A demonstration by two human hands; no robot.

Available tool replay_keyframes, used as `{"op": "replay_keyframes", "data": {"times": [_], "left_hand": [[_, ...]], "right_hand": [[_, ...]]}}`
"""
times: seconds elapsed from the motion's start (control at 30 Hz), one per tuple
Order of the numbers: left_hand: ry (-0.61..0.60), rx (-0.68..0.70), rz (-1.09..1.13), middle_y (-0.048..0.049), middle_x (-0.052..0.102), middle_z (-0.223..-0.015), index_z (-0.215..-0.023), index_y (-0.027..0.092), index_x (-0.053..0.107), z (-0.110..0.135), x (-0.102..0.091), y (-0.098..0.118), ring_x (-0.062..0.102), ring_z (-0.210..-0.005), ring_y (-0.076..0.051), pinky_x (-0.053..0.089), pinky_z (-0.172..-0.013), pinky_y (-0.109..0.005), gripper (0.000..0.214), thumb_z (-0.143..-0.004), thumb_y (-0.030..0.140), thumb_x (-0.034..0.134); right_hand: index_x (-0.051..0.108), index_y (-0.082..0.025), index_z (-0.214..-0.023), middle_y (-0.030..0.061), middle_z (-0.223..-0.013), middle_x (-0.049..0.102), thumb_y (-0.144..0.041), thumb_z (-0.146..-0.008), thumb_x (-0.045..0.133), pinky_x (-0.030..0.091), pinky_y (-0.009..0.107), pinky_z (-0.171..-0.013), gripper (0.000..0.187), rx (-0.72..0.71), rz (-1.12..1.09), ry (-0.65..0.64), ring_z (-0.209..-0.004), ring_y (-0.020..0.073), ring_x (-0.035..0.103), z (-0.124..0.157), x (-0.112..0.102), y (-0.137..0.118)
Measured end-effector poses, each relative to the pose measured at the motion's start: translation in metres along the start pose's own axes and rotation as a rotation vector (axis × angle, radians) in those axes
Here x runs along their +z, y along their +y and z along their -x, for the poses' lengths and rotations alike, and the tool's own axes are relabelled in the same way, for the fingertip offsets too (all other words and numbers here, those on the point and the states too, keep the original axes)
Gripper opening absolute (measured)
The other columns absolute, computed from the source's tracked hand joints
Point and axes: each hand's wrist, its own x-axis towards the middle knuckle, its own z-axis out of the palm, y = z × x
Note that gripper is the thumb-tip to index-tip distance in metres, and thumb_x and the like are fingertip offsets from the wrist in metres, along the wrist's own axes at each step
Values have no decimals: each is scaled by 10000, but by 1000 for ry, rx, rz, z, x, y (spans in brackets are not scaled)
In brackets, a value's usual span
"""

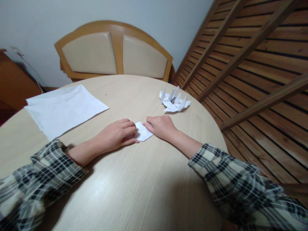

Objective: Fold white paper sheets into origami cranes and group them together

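Note:
A small folded piece of white paper lies on the table between my hands. My left hand grips its left side, fingers curled over it and the thumb along the near edge. On the right, my right hand is closed with its thumb pressed on the paper's upper right part. The fingers partly cover both ends of the paper. Just beyond my right hand stand several folded white paper cranes, bunched together.
Large white paper sheets lie stacked at the left of the round wooden table. A wooden headboard with cream panels stands behind the table. Slatted wood slants along the right edge. An orange-brown cabinet is at far left.

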Motion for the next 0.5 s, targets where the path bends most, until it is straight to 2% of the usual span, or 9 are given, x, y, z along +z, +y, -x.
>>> {"op": "replay_keyframes", "data": {"times": [0.13, 0.23, 0.3, 0.37, 0.43, 0.5], "left_hand": [[2, 18, -17, -89, 663, -883, -921, 178, 660, 1, 0, -4, 587, -830, -230, 468, -727, -340, 364, -1034, 468, 471], [-6, 12, -29, -93, 678, -917, -943, 174, 664, 3, -2, -7, 596, -854, -229, 472, -743, -335, 359, -1037, 464, 474], [-8, 6, -37, -93, 685, -931, -952, 171, 666, 4, -3, -9, 602, -864, -227, 472, -747, -330, 361, -1039, 464, 473], [-3, 8, -39, -88, 686, -923, -957, 173, 668, 5, -4, -10, 608, -864, -224, 472, -749, -325, 357, -1040, 460, 473], [8, 14, -50, -80, 682, -904, -955, 177, 668, 5, -4, -11, 610, -853, -221, 469, -744, -322, 350, -1042, 455, 472], [19, 28, -68, -74, 678, -884, -950, 179, 667, 6, -5, -11, 607, -836, -217, 466, -734, -320, 350, -1046, 448, 464]], "right_hand": [[699, -166, -1099, 125, -945, 781, -470, -1044, 427, 317, 328, -601, 412, 71, 39, 14, -820, 260, 713, 0, 1, 4], [680, -136, -1080, 147, -964, 749, -358, -1026, 489, 342, 344, -658, 298, 39, 84, 93, -846, 260, 670, 0, 1, 8], [674, -132, -1064, 157, -1012, 714, -269, -995, 536, 355, 360, -726, 207, -62, 97, 194, -928, 274, 631, 1, 0, 10], [676, -143, -1043, 148, -1038, 682, -223, -982, 541, 361, 369, -781, 168, -223, 45, 258, -979, 273, 591, 3, -1, 9], [679, -160, -1023, 117, -1010, 665, -235, -991, 527, 372, 357, -800, 173, -404, -86, 237, -951, 243, 572, 5, -1, 8], [680, -168, -1007, 91, -975, 649, -248, -989, 522, 388, 333, -798, 178, -524, -232, 174, -910, 214, 560, 8, 0, 7]]}}
